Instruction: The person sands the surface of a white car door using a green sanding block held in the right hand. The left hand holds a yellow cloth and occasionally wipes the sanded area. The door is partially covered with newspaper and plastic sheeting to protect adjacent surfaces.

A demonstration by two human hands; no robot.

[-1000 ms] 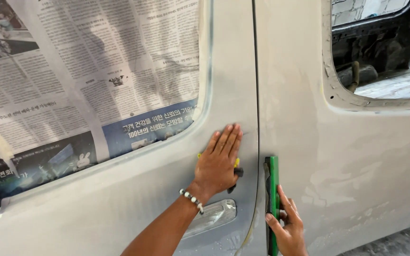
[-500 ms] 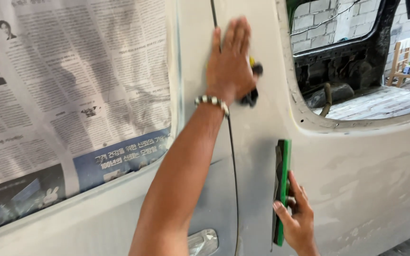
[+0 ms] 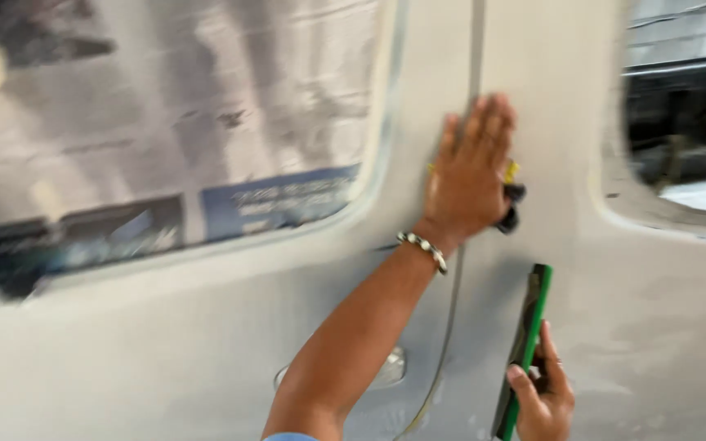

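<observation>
Grey panel: primed, dull van body [image 3: 206,343], its left window masked with newspaper [image 3: 165,139]; a door seam [image 3: 459,269] runs down the middle and an open window hole [image 3: 688,139] sits at the upper right corner.
Left hand: the left hand [image 3: 467,175] lies flat, fingers together and pointing up, over the seam just below the masked window's right corner; a small black and yellow thing [image 3: 512,200] is pinned under the palm, so it grips by pressing. A beaded bracelet [image 3: 423,247] rings the wrist.
Right hand: the right hand [image 3: 542,396] clasps the lower end of a green spreader [image 3: 525,347] at the panel's bottom edge, just right of the seam.
Spreader axis: long axis near upright, top tilted slightly right, edge to the panel.
Step, as judged: rubbing or feeling the surface beside the seam.
Next move calls for: even palm pressure along the seam, spreader kept clear.
</observation>
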